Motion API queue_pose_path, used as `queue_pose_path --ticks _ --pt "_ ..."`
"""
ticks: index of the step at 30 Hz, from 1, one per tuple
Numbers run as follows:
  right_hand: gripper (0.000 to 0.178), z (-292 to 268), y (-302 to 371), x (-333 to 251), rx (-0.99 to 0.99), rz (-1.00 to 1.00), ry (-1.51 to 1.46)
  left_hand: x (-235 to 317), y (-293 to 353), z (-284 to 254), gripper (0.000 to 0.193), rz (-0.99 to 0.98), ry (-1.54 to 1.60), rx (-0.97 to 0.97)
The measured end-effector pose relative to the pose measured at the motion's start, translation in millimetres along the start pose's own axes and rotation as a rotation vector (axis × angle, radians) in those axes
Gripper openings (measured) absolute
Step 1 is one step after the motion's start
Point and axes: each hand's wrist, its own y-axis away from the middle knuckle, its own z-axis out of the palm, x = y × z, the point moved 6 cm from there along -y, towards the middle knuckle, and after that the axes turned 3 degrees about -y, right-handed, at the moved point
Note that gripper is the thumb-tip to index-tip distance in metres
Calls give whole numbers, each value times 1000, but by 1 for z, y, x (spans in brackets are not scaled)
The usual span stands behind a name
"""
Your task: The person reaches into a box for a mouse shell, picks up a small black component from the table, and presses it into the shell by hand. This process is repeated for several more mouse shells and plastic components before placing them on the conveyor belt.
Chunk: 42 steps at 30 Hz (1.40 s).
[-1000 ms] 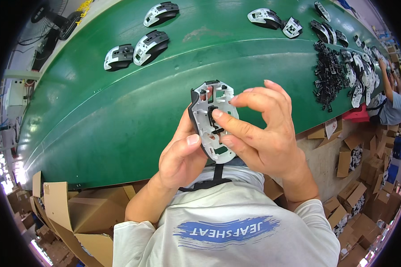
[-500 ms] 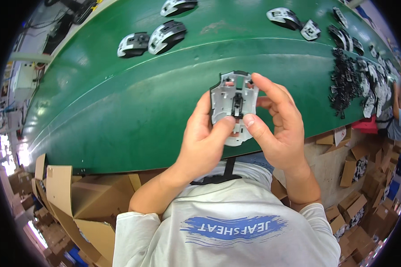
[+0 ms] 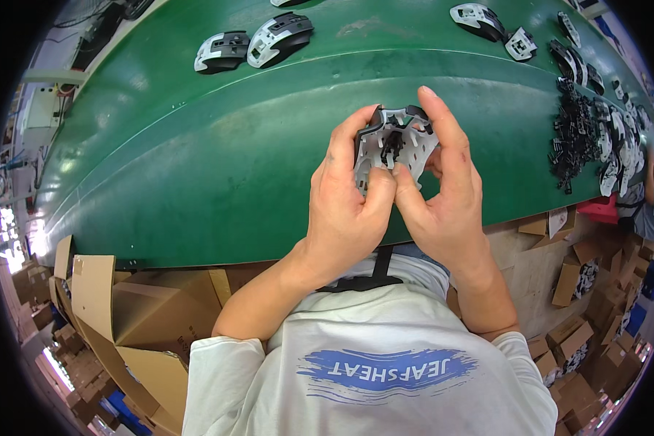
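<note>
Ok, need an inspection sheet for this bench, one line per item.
Surface: green table, brownish mark toward the far side.
Job's things: white-and-black shell, hollow side showing; black part inside, seating can't be judged.
Clutter: other shells far left and far right; pile of black parts at right.
Hands: left hand and right hand both hold the shell, thumbs at its near end.
Cables: thin dark lines upper left, possibly cables; too blurred to trace.
Surroundings: open cartons below table; co-worker at right.
</note>
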Motion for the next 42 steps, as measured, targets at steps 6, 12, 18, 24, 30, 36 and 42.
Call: queue_pose_path --ticks 6,12,18,24,30,36,42 --pt "75 8 1 0 0 -21 16 -3 2 -1 52 157 -102 58" --pt "78 -5 -1 0 52 -82 89 6 -8 12 52 128 -133 13" --pt "82 -1 10 -9 -11 30 13 -14 6 -1 67 -78 66 -21" --pt "99 -36 27 -5 -346 410 -966 24 14 24 77 -325 352 -263" --pt "84 -58 67 43 -82 452 -1210 22 -13 80 83 -151 -3 -525" --pt "70 -148 79 76 188 313 -1477 45 -29 139 90 -7 -2 -593" --pt "61 -444 107 152 876 -38 -931 5 -38 243 55 448 -408 -732"
